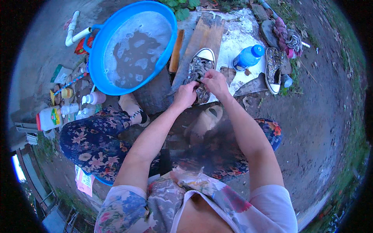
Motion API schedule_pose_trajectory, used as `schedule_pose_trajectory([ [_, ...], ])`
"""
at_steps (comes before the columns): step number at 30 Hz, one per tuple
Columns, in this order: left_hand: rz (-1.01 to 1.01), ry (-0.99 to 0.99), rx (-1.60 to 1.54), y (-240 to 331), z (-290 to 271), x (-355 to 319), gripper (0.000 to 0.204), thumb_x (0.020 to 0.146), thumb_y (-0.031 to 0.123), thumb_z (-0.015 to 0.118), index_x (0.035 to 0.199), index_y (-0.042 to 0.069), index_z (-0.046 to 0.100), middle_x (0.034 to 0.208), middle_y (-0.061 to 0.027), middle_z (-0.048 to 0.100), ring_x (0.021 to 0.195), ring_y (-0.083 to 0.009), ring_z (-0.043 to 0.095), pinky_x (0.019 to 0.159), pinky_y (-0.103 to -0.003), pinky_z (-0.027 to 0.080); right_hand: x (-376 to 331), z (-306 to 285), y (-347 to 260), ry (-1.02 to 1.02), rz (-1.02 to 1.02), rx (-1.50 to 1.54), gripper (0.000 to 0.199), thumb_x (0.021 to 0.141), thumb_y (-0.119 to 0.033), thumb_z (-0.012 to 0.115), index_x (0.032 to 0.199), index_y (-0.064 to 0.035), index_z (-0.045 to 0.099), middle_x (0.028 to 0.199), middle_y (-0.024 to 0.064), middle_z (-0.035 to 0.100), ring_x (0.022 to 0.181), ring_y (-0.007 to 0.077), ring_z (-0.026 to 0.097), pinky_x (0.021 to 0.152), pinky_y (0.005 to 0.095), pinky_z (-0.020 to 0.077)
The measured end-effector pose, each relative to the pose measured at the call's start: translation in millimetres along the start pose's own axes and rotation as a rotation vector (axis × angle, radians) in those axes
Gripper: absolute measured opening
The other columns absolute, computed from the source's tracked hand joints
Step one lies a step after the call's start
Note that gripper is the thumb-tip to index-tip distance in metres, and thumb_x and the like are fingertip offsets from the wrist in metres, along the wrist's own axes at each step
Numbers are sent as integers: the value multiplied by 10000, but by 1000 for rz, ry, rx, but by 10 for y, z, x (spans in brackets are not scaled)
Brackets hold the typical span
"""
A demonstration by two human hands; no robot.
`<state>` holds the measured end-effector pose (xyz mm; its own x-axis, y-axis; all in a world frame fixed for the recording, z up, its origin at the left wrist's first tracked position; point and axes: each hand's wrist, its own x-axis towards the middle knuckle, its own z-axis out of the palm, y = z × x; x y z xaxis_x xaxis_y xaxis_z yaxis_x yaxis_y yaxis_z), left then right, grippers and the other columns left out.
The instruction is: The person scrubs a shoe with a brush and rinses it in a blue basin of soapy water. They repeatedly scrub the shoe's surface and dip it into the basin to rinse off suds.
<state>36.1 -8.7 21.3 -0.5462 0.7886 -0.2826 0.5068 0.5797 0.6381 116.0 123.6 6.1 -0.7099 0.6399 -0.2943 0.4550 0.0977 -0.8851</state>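
Note:
A dark patterned canvas sneaker [201,66] with a white toe cap lies on a wooden plank, its toe pointing away from me. My left hand [186,94] is closed on the near left side of its upper, by the laces. Opposite it, my right hand [216,84] pinches at the shoelace around the middle of the shoe. The fingertips partly cover the shoe's opening. To the right, a matching sneaker [273,70] rests on its own beyond a blue plastic bottle [248,57].
A large blue basin [93,58] of foamy grey water stands at the left. The plank [210,33] lies on a pale slab [241,29]. Several bottles and jugs [49,118] line the far left. Twisted wet cloth [287,37] lies at the upper right. A white pipe [72,29] ends near the basin.

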Motion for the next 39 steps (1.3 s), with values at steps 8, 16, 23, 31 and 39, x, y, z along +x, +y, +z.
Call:
schedule_pose_trajectory([
  [8,113,-15,-124,-68,-7,158,127,780,96,599,884,29,628,846,-146,637,780,-290,623,687,-362,483,-376,-91,-191,81,610,375,338,710,-293,678,911,-43,574,755,44,568,636,177,556,470,317,455],
  [16,104,24,88,-278,-351,57,97,790,117,576,849,70,637,851,-145,583,856,-326,582,753,-413,469,-269,-125,30,-87,393,-135,244,713,-75,518,911,31,614,720,202,635,561,275,649,539,367,528],
  [23,86,146,248,-7,-407,-181,233,785,109,583,1019,102,583,1199,-91,465,978,-305,564,783,-419,485,-247,-115,163,-75,103,-288,237,762,-147,543,940,-20,634,871,223,631,850,362,609,776,428,469],
  [31,64,-68,65,62,176,247,184,801,198,572,896,45,613,855,-173,627,839,-346,602,744,-433,473,-322,-114,94,17,-14,-419,217,824,-201,535,946,-35,603,855,227,623,818,402,598,727,477,468],
  [39,-285,-145,-525,-58,185,209,248,804,251,479,762,40,603,758,-143,615,724,-274,589,659,-369,439,-308,-45,158,54,-107,-301,177,798,-133,561,916,-4,584,807,243,615,787,414,596,706,467,469],
])
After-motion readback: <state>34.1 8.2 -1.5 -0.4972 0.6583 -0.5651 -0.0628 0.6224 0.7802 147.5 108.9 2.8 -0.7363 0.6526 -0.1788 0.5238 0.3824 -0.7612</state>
